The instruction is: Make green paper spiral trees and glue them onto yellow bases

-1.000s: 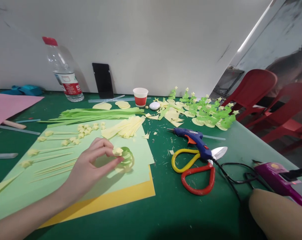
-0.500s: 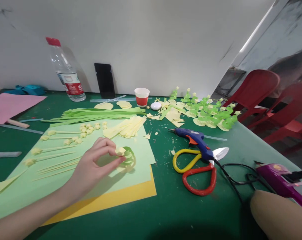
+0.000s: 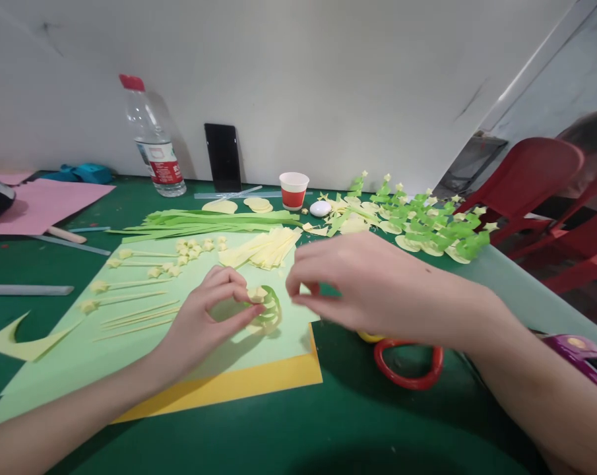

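Note:
My left hand pinches a small pale yellow folded paper star at the top of a curled green paper spiral. The spiral stands on a cream paper disc, over the light green sheet. Just to the right is my right hand, its fingers curled in and thumb near the fingertips, apart from the spiral. Whatever it may hold is hidden. Beneath that hand, scissors with red and yellow handles show only partly. Behind both hands lies a bundle of pale yellow paper strips.
Paper stars on thin stems lie at left, with green strips behind. Finished green spirals crowd the right back. A water bottle, a phone and a paper cup line the wall. A purple tool lies at right.
My right hand has come in from the right, up beside the spiral, now covering the blue glue gun and part of the scissors. My left hand keeps its pinch. The view has shifted slightly.

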{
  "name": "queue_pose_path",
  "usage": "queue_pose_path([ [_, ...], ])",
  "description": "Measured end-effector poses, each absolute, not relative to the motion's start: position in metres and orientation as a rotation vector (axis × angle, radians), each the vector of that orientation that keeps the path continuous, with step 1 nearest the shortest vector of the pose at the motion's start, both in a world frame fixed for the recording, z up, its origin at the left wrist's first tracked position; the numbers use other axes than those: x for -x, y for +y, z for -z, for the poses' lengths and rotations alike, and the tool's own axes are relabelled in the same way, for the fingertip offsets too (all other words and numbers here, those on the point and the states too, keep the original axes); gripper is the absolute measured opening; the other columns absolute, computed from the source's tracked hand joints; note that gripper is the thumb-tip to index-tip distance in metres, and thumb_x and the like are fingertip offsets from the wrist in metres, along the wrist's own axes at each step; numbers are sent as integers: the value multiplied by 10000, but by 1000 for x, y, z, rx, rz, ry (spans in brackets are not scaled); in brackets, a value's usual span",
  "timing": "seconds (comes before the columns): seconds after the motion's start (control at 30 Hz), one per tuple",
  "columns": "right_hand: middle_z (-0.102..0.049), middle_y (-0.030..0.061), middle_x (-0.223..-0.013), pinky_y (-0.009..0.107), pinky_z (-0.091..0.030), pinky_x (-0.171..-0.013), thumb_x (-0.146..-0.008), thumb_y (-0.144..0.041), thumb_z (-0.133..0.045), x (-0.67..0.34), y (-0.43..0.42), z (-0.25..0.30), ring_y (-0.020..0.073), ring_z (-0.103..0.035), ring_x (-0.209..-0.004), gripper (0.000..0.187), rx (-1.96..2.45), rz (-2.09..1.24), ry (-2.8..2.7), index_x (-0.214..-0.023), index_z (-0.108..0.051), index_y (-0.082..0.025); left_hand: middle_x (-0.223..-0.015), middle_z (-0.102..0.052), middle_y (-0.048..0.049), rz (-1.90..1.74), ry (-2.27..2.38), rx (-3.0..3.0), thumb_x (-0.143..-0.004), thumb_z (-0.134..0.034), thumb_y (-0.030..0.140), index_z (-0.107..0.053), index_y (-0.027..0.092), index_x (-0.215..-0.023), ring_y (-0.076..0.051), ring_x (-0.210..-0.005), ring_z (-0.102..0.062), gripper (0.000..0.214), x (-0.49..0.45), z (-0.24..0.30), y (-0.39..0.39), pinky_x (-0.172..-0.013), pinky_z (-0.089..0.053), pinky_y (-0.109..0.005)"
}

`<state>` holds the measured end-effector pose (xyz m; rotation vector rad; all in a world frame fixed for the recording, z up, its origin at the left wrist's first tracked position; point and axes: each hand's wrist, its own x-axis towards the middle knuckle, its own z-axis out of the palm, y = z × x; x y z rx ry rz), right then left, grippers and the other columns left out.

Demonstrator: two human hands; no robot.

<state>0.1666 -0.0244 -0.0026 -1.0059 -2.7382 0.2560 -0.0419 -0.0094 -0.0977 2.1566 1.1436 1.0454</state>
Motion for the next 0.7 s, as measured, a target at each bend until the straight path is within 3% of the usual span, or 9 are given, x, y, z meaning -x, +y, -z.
queue_pose_path([
  [0.17,-619,17,-777,238,-340,-561,-757,-84,-563,-161,6,10,92,-473,-651,123,1177,-469,-2599,-763,-677,-128,-725,-504,-4,-1007,1211,-2113,-768,-541,336,-537,235,-625,-192,-761,-487,175,39,93,-11,-677,-421,-321],
  [0.7,-578,-7,-631,198,-332,-513,-704,-31,-590,-147,18,39,56,-411,-545,104,908,-744,-2469,-688,-663,-103,-660,-483,8,-1076,1183,-2093,-737,-584,308,-514,231,-578,-182,-701,-471,190,36,93,-11,-628,-392,-310],
])
